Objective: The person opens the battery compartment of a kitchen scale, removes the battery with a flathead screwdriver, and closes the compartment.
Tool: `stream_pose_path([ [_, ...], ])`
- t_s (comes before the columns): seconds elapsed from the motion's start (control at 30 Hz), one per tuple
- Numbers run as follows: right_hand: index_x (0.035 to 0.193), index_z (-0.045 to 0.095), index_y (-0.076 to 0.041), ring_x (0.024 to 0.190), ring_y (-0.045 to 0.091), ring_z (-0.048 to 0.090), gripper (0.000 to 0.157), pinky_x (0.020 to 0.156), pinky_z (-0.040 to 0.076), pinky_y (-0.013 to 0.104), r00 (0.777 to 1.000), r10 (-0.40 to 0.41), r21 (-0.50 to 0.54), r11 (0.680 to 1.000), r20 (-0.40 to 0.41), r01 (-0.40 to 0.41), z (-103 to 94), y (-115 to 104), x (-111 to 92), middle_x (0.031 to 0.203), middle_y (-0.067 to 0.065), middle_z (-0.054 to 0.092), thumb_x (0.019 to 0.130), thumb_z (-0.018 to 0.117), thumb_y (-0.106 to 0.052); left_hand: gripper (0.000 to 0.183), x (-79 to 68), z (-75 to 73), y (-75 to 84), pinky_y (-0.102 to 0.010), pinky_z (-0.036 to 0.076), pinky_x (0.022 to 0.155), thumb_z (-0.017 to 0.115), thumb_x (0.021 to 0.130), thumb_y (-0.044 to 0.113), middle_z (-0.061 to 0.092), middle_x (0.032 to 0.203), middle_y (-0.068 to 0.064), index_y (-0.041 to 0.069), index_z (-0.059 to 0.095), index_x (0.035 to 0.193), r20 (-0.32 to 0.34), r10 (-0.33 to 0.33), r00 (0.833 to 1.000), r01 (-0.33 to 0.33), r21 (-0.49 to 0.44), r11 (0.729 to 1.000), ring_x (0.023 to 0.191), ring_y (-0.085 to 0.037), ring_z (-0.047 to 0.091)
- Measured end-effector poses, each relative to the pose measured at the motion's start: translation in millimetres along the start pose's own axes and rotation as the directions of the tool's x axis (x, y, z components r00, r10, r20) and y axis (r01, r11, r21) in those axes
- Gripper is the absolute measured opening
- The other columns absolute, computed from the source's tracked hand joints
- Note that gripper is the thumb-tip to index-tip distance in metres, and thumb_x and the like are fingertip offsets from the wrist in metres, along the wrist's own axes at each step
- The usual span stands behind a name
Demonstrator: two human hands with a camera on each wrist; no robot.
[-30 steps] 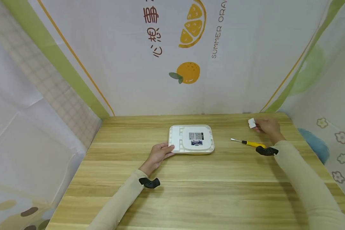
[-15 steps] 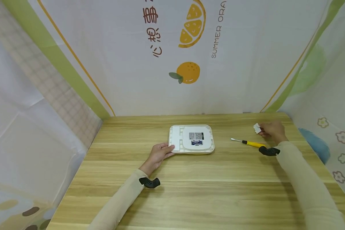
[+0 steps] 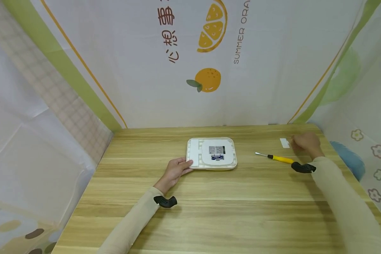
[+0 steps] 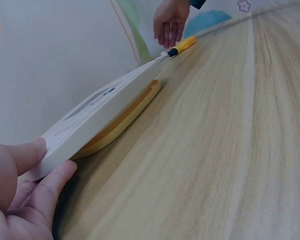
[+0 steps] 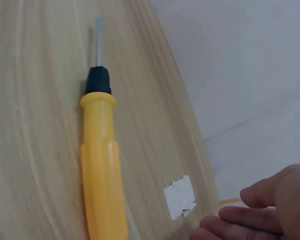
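A flat white device with rounded corners lies underside up, showing a printed label and blue batteries in an uncovered compartment. My left hand pinches its near left corner, thumb above and fingers below. That corner is tilted up off the table in the left wrist view, with a yellow layer beneath the white body. At the right, a small white battery cover lies on the table. Just right of it is my right hand, holding nothing, its fingers loosely bent in the right wrist view.
A flat-head screwdriver with a yellow handle lies between the device and my right arm. The wooden table ends at the back against a printed cloth. A blue shape shows beyond the right edge.
My right hand has moved right, set the battery cover down on the table and let go of it. The left hand and the device have stayed put.
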State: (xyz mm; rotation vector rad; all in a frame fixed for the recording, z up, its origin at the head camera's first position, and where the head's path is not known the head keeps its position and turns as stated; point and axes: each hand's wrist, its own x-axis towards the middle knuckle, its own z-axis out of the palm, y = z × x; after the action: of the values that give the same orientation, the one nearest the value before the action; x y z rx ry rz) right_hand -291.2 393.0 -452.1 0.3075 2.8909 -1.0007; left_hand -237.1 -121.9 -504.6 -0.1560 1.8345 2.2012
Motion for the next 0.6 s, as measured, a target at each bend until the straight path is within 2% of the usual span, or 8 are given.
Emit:
stream_pose_path([
  [0.1, 0.097, 0.075, 0.011, 0.070, 0.032, 0.066, 0.049, 0.058, 0.053, 0.033, 0.988, -0.154, -0.097, 0.984, -0.017, 0.152, -0.7, -2, -5, 0.079, 0.021, 0.072, 0.104, 0.048, -0.030, 0.035, 0.2, -1.0, -0.1, -0.032, 0.063, 0.091, 0.062, 0.100, -0.003, 0.067, 0.122, -0.030, -0.018, 0.057, 0.131, 0.006, 0.004, 1.000, -0.004, -0.004, 1.000, 0.102, -0.024, 0.072],
  [0.17, 0.118, 0.069, 0.013, 0.083, 0.041, 0.069, 0.046, 0.064, 0.060, 0.043, 0.968, -0.247, -0.106, 0.964, -0.034, 0.242, 1.1, -5, -12, 0.099, 0.029, 0.073, 0.105, 0.050, -0.027, 0.035, 0.2, -0.8, 0.0, -0.032, 0.063, 0.091, 0.062, 0.100, -0.003, 0.066, 0.123, -0.030, -0.017, 0.056, 0.132, 0.010, 0.006, 1.000, -0.006, -0.003, 1.000, 0.103, -0.025, 0.072],
  [0.2, 0.122, 0.067, 0.013, 0.089, 0.046, 0.068, 0.046, 0.068, 0.061, 0.050, 0.956, -0.290, -0.113, 0.952, -0.043, 0.283, 2.6, -7, -17, 0.107, 0.032, 0.071, 0.105, 0.051, -0.026, 0.036, 0.0, -0.7, 0.0, -0.032, 0.063, 0.091, 0.062, 0.100, -0.003, 0.066, 0.123, -0.030, -0.017, 0.056, 0.132, 0.011, 0.005, 1.000, -0.005, -0.004, 1.000, 0.104, -0.025, 0.071],
  [0.3, 0.122, 0.068, 0.011, 0.101, 0.053, 0.064, 0.043, 0.080, 0.057, 0.064, 0.926, -0.373, -0.116, 0.924, -0.060, 0.365, 9.2, -13, -32, 0.115, 0.035, 0.067, 0.106, 0.055, -0.026, 0.036, -0.1, -0.9, -0.1, -0.033, 0.063, 0.092, 0.062, 0.100, -0.003, 0.066, 0.124, -0.030, -0.017, 0.056, 0.132, 0.015, 0.005, 1.000, -0.005, -0.001, 1.000, 0.105, -0.026, 0.071],
  [0.43, 0.127, 0.066, 0.010, 0.096, 0.049, 0.068, 0.046, 0.075, 0.059, 0.059, 0.916, -0.399, -0.130, 0.911, -0.040, 0.391, 20.1, -15, -48, 0.112, 0.032, 0.070, 0.107, 0.055, -0.031, 0.035, 0.6, -1.3, -0.9, -0.033, 0.063, 0.092, 0.062, 0.100, -0.003, 0.067, 0.122, -0.029, -0.017, 0.056, 0.131, 0.011, 0.006, 1.000, -0.006, -0.003, 1.000, 0.104, -0.025, 0.071],
  [0.5, 0.130, 0.064, 0.010, 0.071, 0.038, 0.067, 0.050, 0.061, 0.057, 0.049, 0.919, -0.395, -0.152, 0.909, -0.011, 0.388, 25.2, -15, -54, 0.094, 0.028, 0.073, 0.107, 0.055, -0.034, 0.035, 1.1, -1.5, -1.5, -0.032, 0.063, 0.091, 0.062, 0.100, -0.003, 0.067, 0.121, -0.028, -0.017, 0.057, 0.131, 0.008, 0.006, 1.000, -0.006, -0.003, 1.000, 0.103, -0.024, 0.071],
  [0.57, 0.132, 0.062, 0.010, 0.051, 0.023, 0.052, 0.053, 0.051, 0.048, 0.037, 0.923, -0.384, -0.178, 0.907, 0.018, 0.381, 30.7, -13, -60, 0.071, 0.019, 0.069, 0.108, 0.054, -0.037, 0.035, 1.1, -1.6, -1.5, -0.032, 0.063, 0.091, 0.063, 0.100, -0.003, 0.068, 0.121, -0.028, -0.017, 0.057, 0.131, 0.008, 0.004, 1.000, -0.004, 0.001, 1.000, 0.102, -0.023, 0.072],
  [0.6, 0.133, 0.061, 0.010, 0.047, 0.017, 0.042, 0.055, 0.047, 0.042, 0.033, 0.925, -0.377, -0.185, 0.908, 0.033, 0.377, 33.2, -12, -62, 0.062, 0.014, 0.063, 0.108, 0.053, -0.038, 0.035, 1.2, -1.7, -1.6, -0.032, 0.063, 0.092, 0.063, 0.100, -0.003, 0.068, 0.121, -0.028, -0.017, 0.057, 0.131, 0.010, 0.004, 1.000, -0.004, 0.004, 1.000, 0.101, -0.022, 0.072],
])
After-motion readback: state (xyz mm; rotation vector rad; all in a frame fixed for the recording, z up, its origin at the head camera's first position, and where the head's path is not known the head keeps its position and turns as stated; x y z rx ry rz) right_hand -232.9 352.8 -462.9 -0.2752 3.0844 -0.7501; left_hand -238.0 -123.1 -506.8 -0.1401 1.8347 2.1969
